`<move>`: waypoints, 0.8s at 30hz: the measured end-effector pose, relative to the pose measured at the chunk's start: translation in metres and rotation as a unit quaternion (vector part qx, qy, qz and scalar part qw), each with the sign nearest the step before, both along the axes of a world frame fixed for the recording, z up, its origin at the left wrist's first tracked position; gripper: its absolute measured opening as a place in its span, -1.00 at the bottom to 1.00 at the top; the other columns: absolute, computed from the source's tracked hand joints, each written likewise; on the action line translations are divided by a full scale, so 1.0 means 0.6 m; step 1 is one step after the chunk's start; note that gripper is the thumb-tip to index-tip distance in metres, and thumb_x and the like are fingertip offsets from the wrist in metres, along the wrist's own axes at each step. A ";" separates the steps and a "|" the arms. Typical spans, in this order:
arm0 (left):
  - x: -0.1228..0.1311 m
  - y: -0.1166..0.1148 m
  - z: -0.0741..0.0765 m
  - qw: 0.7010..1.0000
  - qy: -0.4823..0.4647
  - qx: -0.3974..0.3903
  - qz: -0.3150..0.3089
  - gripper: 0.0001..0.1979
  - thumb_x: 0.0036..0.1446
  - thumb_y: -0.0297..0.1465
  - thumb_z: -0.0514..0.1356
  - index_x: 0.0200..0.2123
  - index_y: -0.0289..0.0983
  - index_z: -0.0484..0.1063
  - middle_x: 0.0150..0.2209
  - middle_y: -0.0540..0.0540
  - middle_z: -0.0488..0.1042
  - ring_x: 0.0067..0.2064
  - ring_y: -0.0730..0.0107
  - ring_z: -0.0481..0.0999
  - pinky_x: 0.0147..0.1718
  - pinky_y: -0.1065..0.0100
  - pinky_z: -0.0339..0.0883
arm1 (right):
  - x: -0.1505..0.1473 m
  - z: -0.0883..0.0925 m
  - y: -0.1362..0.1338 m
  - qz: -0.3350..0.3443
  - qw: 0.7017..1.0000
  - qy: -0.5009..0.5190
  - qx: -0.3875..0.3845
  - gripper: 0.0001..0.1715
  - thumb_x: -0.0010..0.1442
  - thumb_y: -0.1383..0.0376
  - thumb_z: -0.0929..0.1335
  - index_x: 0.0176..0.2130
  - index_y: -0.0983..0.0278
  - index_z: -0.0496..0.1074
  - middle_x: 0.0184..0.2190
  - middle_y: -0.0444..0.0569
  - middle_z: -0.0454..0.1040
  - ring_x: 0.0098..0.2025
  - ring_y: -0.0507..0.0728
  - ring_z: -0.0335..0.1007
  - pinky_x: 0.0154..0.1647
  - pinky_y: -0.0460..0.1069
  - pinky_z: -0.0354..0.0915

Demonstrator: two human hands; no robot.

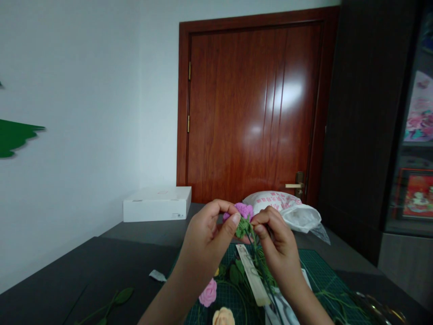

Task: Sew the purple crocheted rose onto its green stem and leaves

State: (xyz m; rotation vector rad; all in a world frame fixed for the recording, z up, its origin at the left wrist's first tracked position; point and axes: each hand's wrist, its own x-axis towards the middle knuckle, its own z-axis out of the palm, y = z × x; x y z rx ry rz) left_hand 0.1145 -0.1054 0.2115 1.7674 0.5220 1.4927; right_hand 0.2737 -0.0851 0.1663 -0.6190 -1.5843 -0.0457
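Note:
A purple crocheted flower [244, 209] with a green knitted base [242, 228] is raised above the table between my hands. My left hand [216, 228] grips it from the left, thumb and fingers pressed on the flower and its base. On the right, the thumb and index finger of my right hand [274, 232] pinch together beside the green base and its stem; what lies between those fingertips is too small to make out. Below my hands are a pink crocheted flower [208, 292], a cream flower [223, 317] and a pale flat strip [253, 276].
A green cutting mat [311, 257] with loose green yarn lies on the dark table [111, 257]. At the back stand a white box [157, 205] and a white printed bag [280, 203]. A leafy stem [123, 295] lies front left, scissors-like metal [379, 307] front right.

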 end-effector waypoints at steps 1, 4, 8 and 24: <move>0.000 0.000 0.000 1.000 0.001 -0.001 0.000 -0.93 0.21 -0.39 0.19 -0.31 -0.27 0.37 -0.38 -0.02 0.44 -0.43 0.38 0.58 -0.38 0.29 0.59 | -0.001 0.000 0.000 0.003 1.000 0.001 0.000 -0.78 0.32 0.37 0.25 -0.37 0.20 0.35 -0.47 -0.14 0.31 -0.37 0.12 0.26 -0.34 0.00 0.16; -0.001 0.000 0.000 1.000 0.003 0.002 0.005 -0.93 0.21 -0.40 0.18 -0.33 -0.26 0.36 -0.41 -0.02 0.45 -0.40 0.35 0.59 -0.36 0.29 0.58 | -0.001 0.001 -0.001 0.009 1.000 -0.003 0.000 -0.79 0.33 0.37 0.25 -0.36 0.20 0.35 -0.46 -0.14 0.31 -0.36 0.11 0.25 -0.33 0.00 0.15; 0.000 -0.001 0.002 1.000 0.001 0.012 0.012 -0.93 0.20 -0.40 0.17 -0.34 -0.25 0.35 -0.37 -0.04 0.47 -0.43 0.37 0.59 -0.38 0.30 0.58 | -0.002 0.001 -0.002 0.008 1.000 -0.002 0.004 -0.79 0.33 0.35 0.25 -0.36 0.20 0.36 -0.47 -0.14 0.31 -0.37 0.12 0.25 -0.34 0.00 0.16; 0.009 0.013 -0.007 0.994 0.052 0.062 0.074 -0.96 0.15 -0.45 0.18 -0.33 -0.28 0.42 -0.34 -0.08 0.47 -0.37 0.38 0.55 -0.39 0.34 0.56 | -0.014 -0.005 -0.008 0.036 0.991 0.083 -0.101 -0.93 0.27 0.33 0.34 -0.21 0.18 0.31 -0.50 -0.21 0.34 -0.50 0.06 0.36 -0.48 -0.06 0.28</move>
